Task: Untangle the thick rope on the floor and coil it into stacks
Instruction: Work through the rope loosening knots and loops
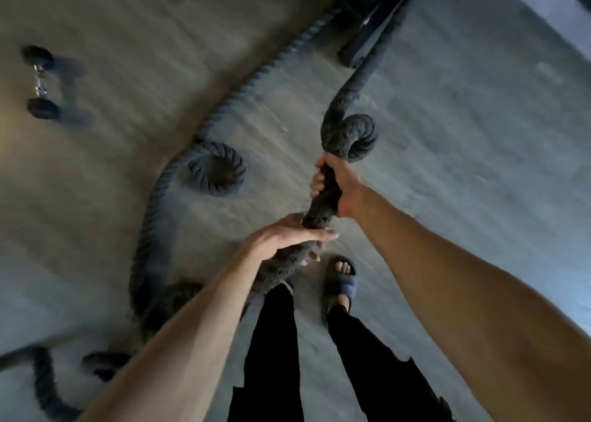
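Here the right hand (332, 185) is clamped around the thick dark rope (323, 198), fingers wrapped fully, just below a tight kink. The left hand (287, 234) cups the same rope lower down, fingers loosely curled over it rather than squeezed. Its forearm hides the rope where it drops toward the floor (463, 153). More of the rope loops on the floor to the left, one small ring lying flat, and runs out of view at the lower left. Up top it vanishes under a dark frame (377, 19). A dumbbell (40, 81) lies well apart, far left. Sandalled feet (342, 281) stand just below the hands; everything is blurred.
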Action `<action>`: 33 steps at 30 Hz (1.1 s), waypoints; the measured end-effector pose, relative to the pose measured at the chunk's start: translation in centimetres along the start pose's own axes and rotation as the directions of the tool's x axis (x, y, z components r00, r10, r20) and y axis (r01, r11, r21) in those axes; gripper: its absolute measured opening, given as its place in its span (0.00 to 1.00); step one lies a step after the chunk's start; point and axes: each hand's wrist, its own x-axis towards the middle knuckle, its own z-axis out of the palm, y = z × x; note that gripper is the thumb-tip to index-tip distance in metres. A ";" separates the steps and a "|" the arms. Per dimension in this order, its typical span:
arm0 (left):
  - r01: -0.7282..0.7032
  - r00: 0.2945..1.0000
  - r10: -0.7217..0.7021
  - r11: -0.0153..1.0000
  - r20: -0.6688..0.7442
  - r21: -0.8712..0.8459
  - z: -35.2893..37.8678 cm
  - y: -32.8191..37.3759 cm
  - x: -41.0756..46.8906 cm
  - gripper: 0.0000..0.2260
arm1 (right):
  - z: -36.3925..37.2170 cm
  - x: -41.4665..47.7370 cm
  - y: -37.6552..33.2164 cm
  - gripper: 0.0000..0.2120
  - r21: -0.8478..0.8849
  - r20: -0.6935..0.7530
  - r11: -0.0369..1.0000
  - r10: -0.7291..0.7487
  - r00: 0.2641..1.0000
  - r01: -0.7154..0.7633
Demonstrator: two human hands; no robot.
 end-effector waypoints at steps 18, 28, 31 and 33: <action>0.026 0.531 0.367 0.894 -0.764 0.448 20.7 -5.3 2.3 0.18 | -12.4 -5.4 6.0 0.11 -0.150 -0.338 0.988 -0.080 0.938 0.030; 0.028 0.928 -0.097 0.981 0.360 0.192 15.6 -11.3 -4.6 0.15 | -15.8 -10.8 14.6 0.12 0.168 0.319 0.983 0.010 0.948 -0.067; 0.024 0.999 -0.018 0.969 -0.027 0.245 17.4 -13.6 -6.6 0.12 | -15.6 -11.3 17.5 0.13 0.154 -0.016 0.987 -0.037 0.999 0.039; 0.104 0.928 0.076 0.887 -0.365 0.449 19.3 -15.4 -7.0 0.13 | -14.9 -11.3 19.9 0.14 -0.048 -0.256 0.997 -0.063 0.965 0.052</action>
